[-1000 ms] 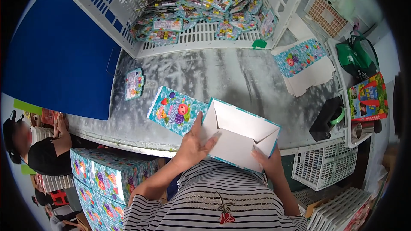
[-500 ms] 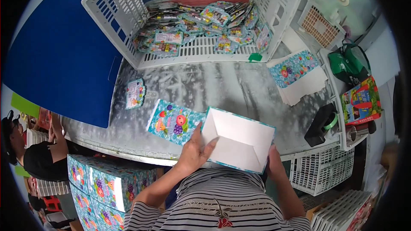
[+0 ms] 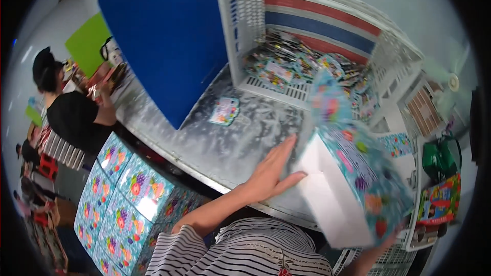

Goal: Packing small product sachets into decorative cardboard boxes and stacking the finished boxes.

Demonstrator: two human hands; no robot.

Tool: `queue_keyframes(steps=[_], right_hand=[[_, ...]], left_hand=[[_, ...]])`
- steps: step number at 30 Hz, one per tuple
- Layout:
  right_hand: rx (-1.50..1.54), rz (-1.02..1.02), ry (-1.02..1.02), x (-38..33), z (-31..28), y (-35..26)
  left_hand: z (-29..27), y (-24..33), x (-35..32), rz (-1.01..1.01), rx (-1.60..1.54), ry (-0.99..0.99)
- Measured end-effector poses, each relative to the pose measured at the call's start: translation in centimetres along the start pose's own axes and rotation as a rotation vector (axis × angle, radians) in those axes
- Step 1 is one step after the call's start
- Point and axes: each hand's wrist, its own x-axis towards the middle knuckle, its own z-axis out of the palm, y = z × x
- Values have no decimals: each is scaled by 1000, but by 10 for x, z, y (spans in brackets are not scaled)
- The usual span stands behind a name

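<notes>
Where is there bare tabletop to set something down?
The widest bare patch of tabletop lies between the small packet, the white crate and the left hand. A strip also runs from the packet to the near edge. It's crowded rightward, where the open box hides the surface, and inside the crate, among heaped packets.

Printed surfaces, none legible at my remove. On the teal fruit-patterned carton [image 3: 368, 184] — blurred — I can make out no wording; on the scalloped packet [image 3: 225, 111], a pale label panel carries print too small for me to decipher; the red-and-green shopping bag [image 3: 441, 199] bears markings — likewise unreadable.
</notes>
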Motion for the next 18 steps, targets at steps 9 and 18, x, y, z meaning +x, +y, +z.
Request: queue_keyframes(steps=[9, 18], right_hand=[[-720, -491, -683, -28, 92, -81], [-1154, -422, -263, -18, 136, -32]], left_hand=[[-4, -189, 4, -385, 586, 100], [-62, -313, 9, -655, 966, 180]])
